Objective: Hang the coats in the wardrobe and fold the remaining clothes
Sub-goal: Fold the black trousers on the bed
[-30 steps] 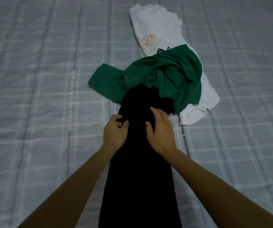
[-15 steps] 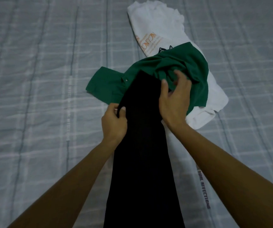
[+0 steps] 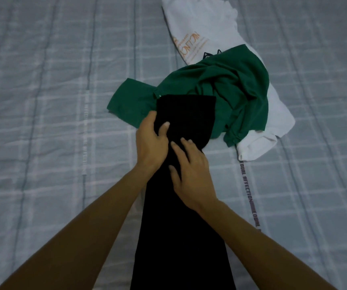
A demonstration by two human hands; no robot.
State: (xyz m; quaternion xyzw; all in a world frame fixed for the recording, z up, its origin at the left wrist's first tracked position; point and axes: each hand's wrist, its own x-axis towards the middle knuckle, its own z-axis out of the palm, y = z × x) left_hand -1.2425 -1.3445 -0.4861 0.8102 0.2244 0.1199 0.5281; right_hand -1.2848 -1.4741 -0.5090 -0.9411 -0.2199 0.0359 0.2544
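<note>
A long black garment (image 3: 181, 237) runs from the bottom edge up the middle of the bed, its far end lying flat and square over a crumpled green shirt (image 3: 237, 88). My left hand (image 3: 152, 143) grips the black garment's left edge, thumb on top. My right hand (image 3: 191, 170) rests on the black cloth just beside it, fingers fairly straight and pressing down. Under the green shirt lies a white shirt (image 3: 201, 24) with orange print.
Everything lies on a bed with a grey-blue checked cover (image 3: 53, 101). A printed text strip (image 3: 249, 191) runs down the cover to the right of my right arm. Bare cover stretches to the left and right of the clothes.
My right hand came back from the green shirt to the black garment next to my left hand. The black garment's far end now lies spread flat over the green shirt.
</note>
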